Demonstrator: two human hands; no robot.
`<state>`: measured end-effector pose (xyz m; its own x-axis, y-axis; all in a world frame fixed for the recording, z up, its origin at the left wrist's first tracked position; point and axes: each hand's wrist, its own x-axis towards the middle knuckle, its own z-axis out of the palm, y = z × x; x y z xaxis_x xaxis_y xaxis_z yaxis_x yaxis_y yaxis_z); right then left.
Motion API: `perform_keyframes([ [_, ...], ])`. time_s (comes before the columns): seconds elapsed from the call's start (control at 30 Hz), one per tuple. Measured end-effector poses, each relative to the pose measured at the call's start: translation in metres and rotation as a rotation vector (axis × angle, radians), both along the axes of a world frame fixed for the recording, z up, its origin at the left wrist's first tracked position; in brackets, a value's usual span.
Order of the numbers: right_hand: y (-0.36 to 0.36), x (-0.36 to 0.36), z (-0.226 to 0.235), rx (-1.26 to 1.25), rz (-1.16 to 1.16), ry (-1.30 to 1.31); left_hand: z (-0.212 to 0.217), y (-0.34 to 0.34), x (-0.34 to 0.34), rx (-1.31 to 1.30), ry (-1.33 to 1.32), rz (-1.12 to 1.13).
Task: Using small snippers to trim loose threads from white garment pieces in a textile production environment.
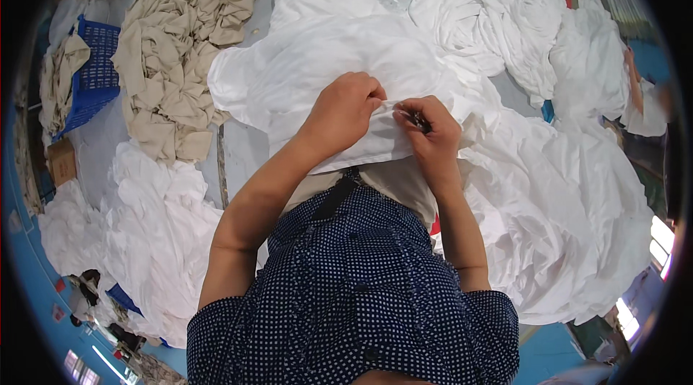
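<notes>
A white garment [317, 53] lies spread in front of me, with a short sleeve shape sticking out at its left. My left hand [345, 114] is closed on it, pinching a bit of the cloth between thumb and fingertips. Just to the right, my right hand [435, 136] is closed too, its thumb and forefinger at the same raised fold. Within its curled fingers sits a small dark metal tool [416, 120], mostly hidden, so its kind is unclear.
Beige cloth [173, 53] is heaped at the far left, beside a blue plastic basket [97, 53]. White cloth piles lie at the far right [484, 10], near right [548, 212] and near left [155, 212]. Another person's arm [635, 82] shows at the right edge. Grey tabletop [242, 147] shows between heaps.
</notes>
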<state>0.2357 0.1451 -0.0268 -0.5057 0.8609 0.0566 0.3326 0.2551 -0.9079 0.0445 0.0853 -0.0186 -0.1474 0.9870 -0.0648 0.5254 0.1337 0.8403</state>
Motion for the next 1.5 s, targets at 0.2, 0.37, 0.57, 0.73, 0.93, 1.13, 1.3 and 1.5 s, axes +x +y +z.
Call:
perform_keyframes([
  [0.2,0.0,-0.008,-0.003,0.289,0.071,-0.046,-0.002,0.01,-0.004,-0.225,-0.23,0.038],
  [0.37,0.005,-0.01,-0.005,0.595,0.149,-0.127,0.002,0.016,-0.012,-0.318,-0.328,0.006],
  [0.57,0.01,-0.017,-0.002,0.394,0.163,-0.063,-0.011,0.014,-0.015,-0.296,-0.418,-0.039],
  [0.73,-0.004,0.01,0.021,-0.461,0.427,0.041,-0.007,0.012,-0.018,-0.342,-0.482,-0.083],
  [0.93,0.005,0.013,0.031,0.033,0.176,-0.122,-0.002,0.013,-0.022,-0.371,-0.535,-0.104],
  [1.13,0.018,0.009,0.004,0.554,0.255,-0.227,-0.001,0.015,-0.022,-0.394,-0.54,-0.101],
  [1.3,0.02,0.004,0.003,0.727,0.252,-0.225,-0.001,0.015,-0.022,-0.372,-0.542,-0.11],
  [1.5,0.02,0.001,0.002,0.768,0.265,-0.243,-0.001,0.015,-0.022,-0.356,-0.552,-0.108],
])
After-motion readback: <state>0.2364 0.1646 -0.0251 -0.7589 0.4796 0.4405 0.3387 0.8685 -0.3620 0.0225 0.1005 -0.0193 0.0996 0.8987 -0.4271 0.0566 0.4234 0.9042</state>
